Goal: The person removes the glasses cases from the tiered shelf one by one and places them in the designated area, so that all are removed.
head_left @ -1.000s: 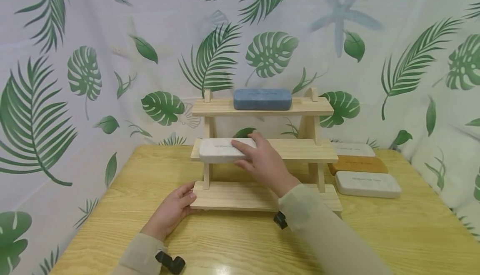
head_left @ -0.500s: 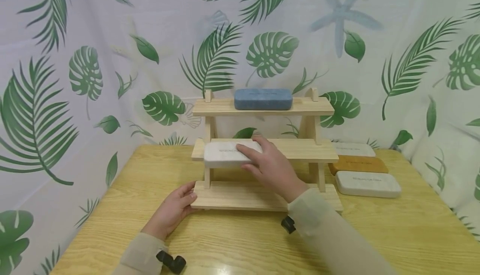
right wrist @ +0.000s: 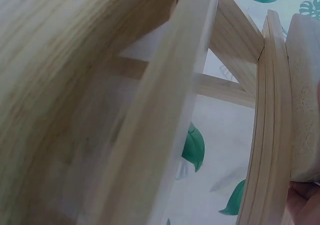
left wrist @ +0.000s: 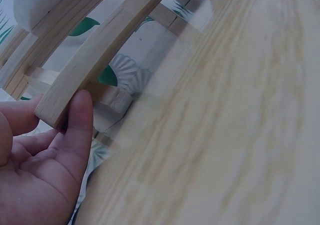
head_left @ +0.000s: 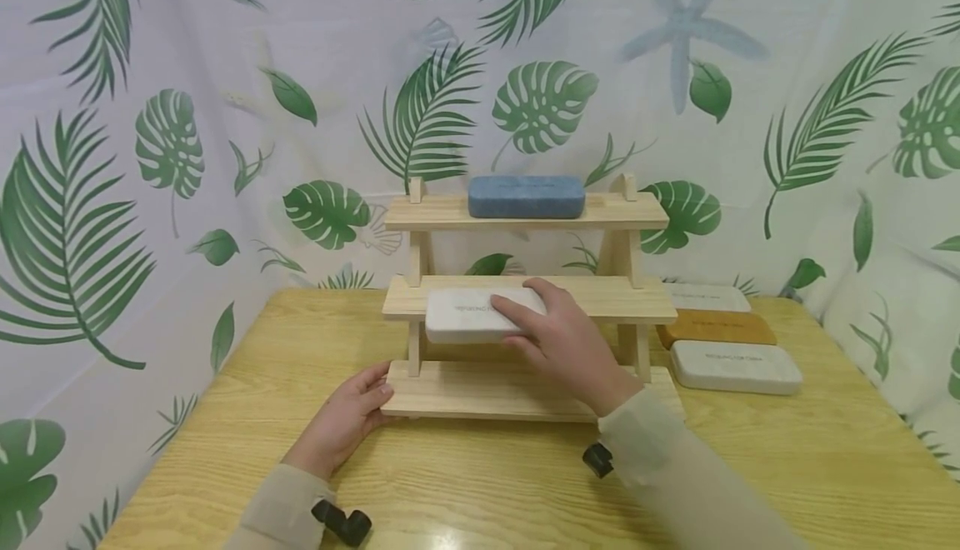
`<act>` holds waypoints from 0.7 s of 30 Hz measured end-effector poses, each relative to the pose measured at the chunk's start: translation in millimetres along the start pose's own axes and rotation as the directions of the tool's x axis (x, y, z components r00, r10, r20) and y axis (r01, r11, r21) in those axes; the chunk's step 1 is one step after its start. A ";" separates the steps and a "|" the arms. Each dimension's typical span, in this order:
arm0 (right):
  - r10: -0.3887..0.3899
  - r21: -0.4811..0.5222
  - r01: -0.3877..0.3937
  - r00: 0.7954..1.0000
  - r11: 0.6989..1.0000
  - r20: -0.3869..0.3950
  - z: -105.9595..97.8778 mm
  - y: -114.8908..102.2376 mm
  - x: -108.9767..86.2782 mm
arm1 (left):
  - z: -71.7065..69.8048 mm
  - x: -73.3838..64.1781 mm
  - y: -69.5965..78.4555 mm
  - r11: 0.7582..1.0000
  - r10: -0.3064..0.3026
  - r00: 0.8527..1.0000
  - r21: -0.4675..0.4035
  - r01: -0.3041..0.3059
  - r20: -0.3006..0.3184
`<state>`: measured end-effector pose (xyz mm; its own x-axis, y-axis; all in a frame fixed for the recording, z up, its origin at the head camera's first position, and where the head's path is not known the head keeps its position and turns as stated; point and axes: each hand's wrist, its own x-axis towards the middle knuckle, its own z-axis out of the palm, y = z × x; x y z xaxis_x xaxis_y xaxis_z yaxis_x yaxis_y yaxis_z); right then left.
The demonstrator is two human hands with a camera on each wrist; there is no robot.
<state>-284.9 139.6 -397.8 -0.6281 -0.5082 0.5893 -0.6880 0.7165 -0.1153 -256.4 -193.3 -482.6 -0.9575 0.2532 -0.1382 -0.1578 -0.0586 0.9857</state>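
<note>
What's shifted: the white case [head_left: 480,315] is farther right and a bit nearer the viewer than a second ago, and the right hand [head_left: 573,342] has gone along with it. The left hand [head_left: 348,412] hasn't really budged.
Right hand: gripping the right end of that white case, index finger stretched over the top and thumb down at the near side.
White case: sits at the middle shelf [head_left: 622,296], left of center, poking out past the front edge. Can't tell if it's resting on the wood or held just above it. There's some print on top, too small for me to read.
Left hand: pinching the left end of the bottom shelf [head_left: 480,392], thumb on one face and fingers on the other; the left wrist view shows it nicely.
Top shelf: pale wood like the others, with a blue case [head_left: 527,200] lying around the middle.
Table, right side: an orange case [head_left: 716,327] between a front white case [head_left: 735,368] and a rear white case [head_left: 708,297], all bunched close beside the rack.
Backdrop: white cloth [head_left: 315,0] with green leaves.
</note>
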 end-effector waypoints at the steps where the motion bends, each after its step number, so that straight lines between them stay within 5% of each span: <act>1: 0.003 0.006 -0.003 1.000 1.000 0.003 -0.5 1.0 -1.7 | -0.1 -0.1 -0.1 1.000 -0.002 1.000 0.001 0.002 -0.005; 21: 0.013 0.072 -0.011 1.000 0.997 -0.025 -18.9 10.2 -31.1 | -2.4 -1.0 0.4 1.000 0.019 0.998 0.001 -0.019 0.059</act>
<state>-265.6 171.8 -402.1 -0.6274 -0.4868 0.6078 -0.7054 0.6860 -0.1786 -256.0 -196.0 -482.3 -0.9444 0.3085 -0.1140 -0.1398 -0.0627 0.9882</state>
